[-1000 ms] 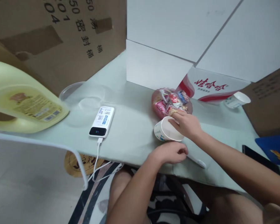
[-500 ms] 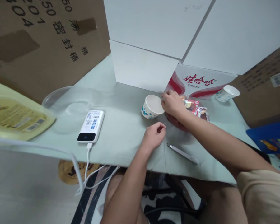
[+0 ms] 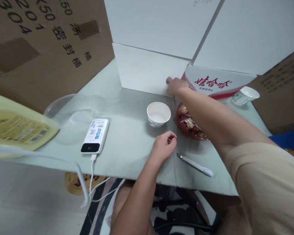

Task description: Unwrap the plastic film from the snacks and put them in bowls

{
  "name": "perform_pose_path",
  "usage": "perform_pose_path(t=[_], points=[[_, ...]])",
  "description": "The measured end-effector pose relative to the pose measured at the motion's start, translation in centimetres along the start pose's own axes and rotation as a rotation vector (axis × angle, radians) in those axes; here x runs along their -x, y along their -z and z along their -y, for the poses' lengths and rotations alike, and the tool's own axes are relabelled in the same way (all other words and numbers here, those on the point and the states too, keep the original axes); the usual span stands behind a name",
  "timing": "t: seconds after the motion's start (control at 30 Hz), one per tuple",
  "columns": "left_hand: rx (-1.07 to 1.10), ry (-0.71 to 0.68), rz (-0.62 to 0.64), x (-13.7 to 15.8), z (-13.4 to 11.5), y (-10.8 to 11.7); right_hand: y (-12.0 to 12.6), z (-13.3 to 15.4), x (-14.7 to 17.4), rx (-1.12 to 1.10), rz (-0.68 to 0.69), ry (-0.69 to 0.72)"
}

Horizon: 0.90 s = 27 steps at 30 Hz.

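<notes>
Bench (image 3: pixel 127 143) with pale green, smooth cover, seam running toward the front edge. Landmark: white paper bowl (image 3: pixel 158 123), upright, mouth up. Left of paper bowl: white power bank (image 3: pixel 95 135), lying flat, cable plugged in; farther left, clear plastic container (image 3: pixel 60 103), yellow jug (image 3: pixel 22 130). Right of paper bowl, just beside: red bowl (image 3: pixel 180 122) holding wrapped pieces; farther right, paper cup (image 3: pixel 245 96). Nearer the front edge, right of paper bowl: white cutter (image 3: pixel 196 165), flat. Behind paper bowl: white carton (image 3: pixel 147 70).
</notes>
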<state>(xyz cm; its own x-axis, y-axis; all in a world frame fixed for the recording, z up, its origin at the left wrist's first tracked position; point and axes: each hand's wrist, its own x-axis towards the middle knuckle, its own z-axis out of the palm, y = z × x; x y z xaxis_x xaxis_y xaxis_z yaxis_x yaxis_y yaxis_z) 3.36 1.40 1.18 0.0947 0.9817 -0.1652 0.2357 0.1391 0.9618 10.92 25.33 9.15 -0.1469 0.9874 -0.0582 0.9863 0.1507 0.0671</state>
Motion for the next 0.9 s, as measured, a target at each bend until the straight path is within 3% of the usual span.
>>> perform_pose_path(t=[0.23,0.33,0.4,0.5,0.57,0.67,0.77,0.9], points=[[-0.009,0.008,0.005,0.1,0.1,-0.1,0.0,-0.4,-1.2,-0.003,0.022,-0.015],[-0.022,-0.019,-0.003,0.1,0.0,-0.2,0.6,-0.4,-0.1,-0.033,0.067,0.024],[-0.007,-0.036,-0.031,0.1,-0.1,-0.1,0.8,-0.9,3.2,-0.051,0.011,0.136],[0.045,-0.076,-0.127,0.0,-0.1,0.1,-0.4,-3.3,11.8,-0.171,-0.29,0.338],[0.018,-0.117,-0.279,-0.2,-0.1,0.4,-2.6,-6.0,18.2,-0.268,-0.404,0.311],[-0.163,-0.115,-0.549,-1.0,0.0,0.9,-7.0,-9.8,25.0,-0.39,-0.531,0.087],[-0.311,-0.047,-0.569,-2.1,0.1,0.9,-10.5,-11.9,27.4,-0.387,-0.55,0.008],[-0.336,-0.141,-0.621,-3.1,-0.1,-0.3,-11.5,-13.3,26.9,-0.38,-0.507,-0.012]])
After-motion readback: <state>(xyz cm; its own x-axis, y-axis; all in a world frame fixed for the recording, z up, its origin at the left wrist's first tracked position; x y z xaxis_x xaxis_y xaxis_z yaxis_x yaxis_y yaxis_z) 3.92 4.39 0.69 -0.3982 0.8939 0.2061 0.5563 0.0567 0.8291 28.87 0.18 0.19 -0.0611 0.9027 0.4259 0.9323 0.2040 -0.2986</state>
